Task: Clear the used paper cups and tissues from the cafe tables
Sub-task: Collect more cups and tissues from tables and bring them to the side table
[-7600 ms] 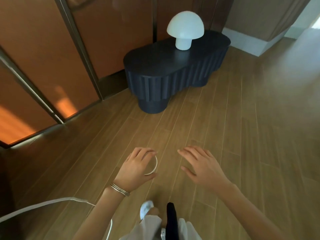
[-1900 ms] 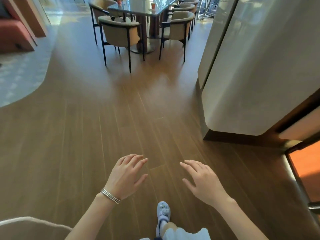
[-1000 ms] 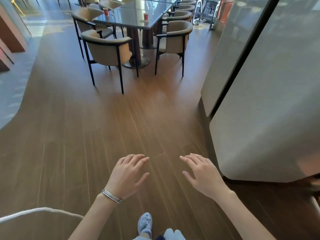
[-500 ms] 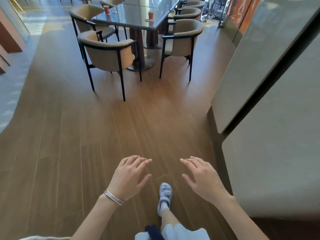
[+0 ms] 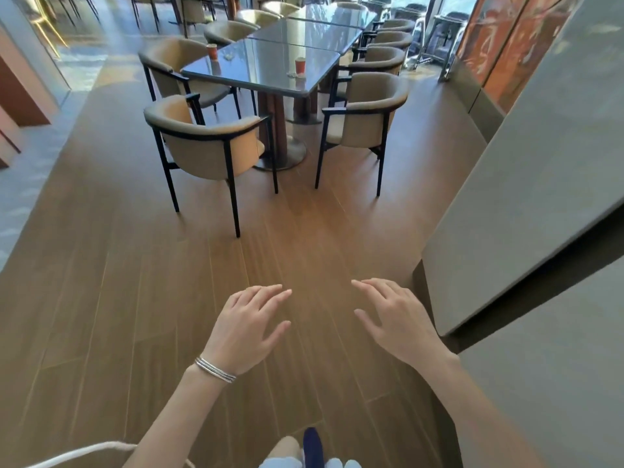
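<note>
Nearest the camera, both bare forearms reach forward over the wooden floor point(image 5: 118, 298). The left hand point(image 5: 244, 327), with thin silver bangles point(image 5: 215, 369) at its wrist, hangs palm down, its fingers point(image 5: 270, 293) spread loosely and holding nothing. The right hand point(image 5: 393, 320) mirrors it just beside, fingers point(image 5: 369, 287) likewise splayed and empty — the two hands are apart, with bare floor between them. Close on the outer side of the right fingers stands a pale grey wall panel point(image 5: 526, 184). Well ahead of both sets of fingers, across an open stretch of floor, two tan armchairs with dark legs face away: one point(image 5: 206, 146) ahead of the left fingers, another point(image 5: 366, 113) ahead of the right. Between and beyond them stands the dark glossy bench point(image 5: 260, 77) on a pedestal base. On it, far out of reach of the fingers, stand two red paper cups — the near cup point(image 5: 300, 66) toward the bench's right edge, roughly in line with the gap between the hands, and the far cup point(image 5: 212, 51) near its left edge. A small pale crumpled tissue point(image 5: 294, 75) lies just beside the near cup, and another pale scrap point(image 5: 229, 57) lies near the far cup, too small to tell clearly. More benches and chairs run on behind.
</note>
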`<state>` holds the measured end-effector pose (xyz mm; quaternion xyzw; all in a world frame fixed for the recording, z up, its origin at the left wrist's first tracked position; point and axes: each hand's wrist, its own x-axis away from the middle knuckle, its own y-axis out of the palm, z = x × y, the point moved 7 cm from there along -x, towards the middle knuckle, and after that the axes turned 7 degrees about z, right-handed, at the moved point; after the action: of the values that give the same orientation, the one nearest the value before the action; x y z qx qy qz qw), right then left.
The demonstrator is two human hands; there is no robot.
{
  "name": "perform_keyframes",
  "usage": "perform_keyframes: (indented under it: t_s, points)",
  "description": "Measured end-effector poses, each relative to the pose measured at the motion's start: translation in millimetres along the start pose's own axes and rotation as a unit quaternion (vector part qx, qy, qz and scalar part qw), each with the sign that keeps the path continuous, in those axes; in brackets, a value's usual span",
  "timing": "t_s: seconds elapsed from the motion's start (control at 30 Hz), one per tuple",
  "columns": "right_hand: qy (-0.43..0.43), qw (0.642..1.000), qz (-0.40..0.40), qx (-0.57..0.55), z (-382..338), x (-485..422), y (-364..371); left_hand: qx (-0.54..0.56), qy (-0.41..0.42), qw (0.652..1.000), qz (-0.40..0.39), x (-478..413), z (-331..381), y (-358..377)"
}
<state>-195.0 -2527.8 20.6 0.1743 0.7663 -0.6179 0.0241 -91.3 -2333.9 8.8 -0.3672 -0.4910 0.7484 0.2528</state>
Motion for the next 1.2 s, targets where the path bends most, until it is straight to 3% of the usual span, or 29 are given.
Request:
perform_keyframes:
  t_s: [0.4, 0.8, 1.2]
  points:
    - [0.026, 0.997, -0.065, -0.012, 78.8, -131.8, 82.1, 0.019, 0.013, 0.998, -0.055, -150.1, -72.8, 85.4]
    - [0.031, 0.999, 0.012, 0.006, 154.3, -378.1, 67.0, 0.022, 0.034, 0.999, -0.009, -404.1, -163.6, 90.3]
    - [0.029, 0.998, -0.055, 0.007, 278.1, -527.6, 139.9, 0.027, -0.004, 0.999, -0.021, -559.4, -214.9, 178.8]
